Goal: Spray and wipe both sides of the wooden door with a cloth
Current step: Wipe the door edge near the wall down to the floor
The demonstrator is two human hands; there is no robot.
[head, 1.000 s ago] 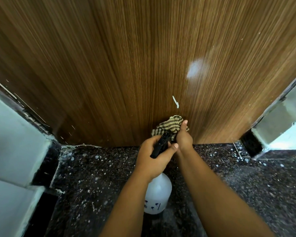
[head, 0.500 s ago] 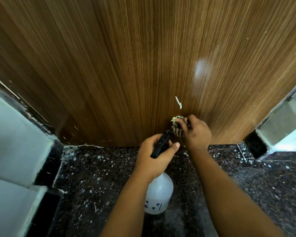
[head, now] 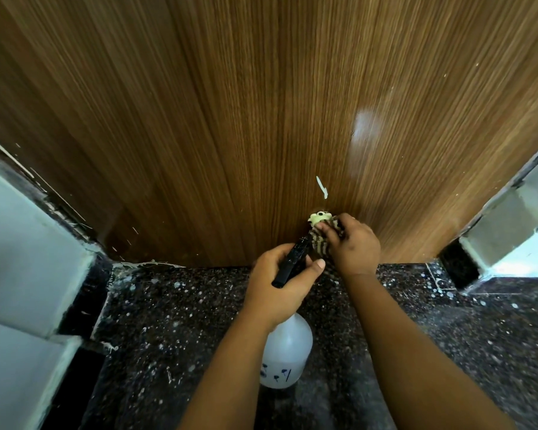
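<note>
The brown wooden door (head: pixel 230 119) fills the upper view and meets the floor just ahead of me. My right hand (head: pixel 353 245) presses a bunched striped cloth (head: pixel 319 235) against the door's lower part, near its bottom edge. My left hand (head: pixel 280 283) grips the black trigger head of a white spray bottle (head: pixel 288 352), which hangs below my wrist over the floor. A small white paint streak (head: pixel 322 187) marks the door just above the cloth. Most of the cloth is hidden under my fingers.
Dark speckled stone floor (head: pixel 174 321) with white paint flecks lies below. Pale wall blocks (head: pixel 16 243) flank the doorway on the left, and a pale door jamb (head: pixel 516 218) stands on the right. A dark gap (head: pixel 451 265) sits at the right jamb's base.
My right hand has turned over onto the cloth and bunched it smaller, shifting slightly right against the door. The left hand and bottle have barely moved.
</note>
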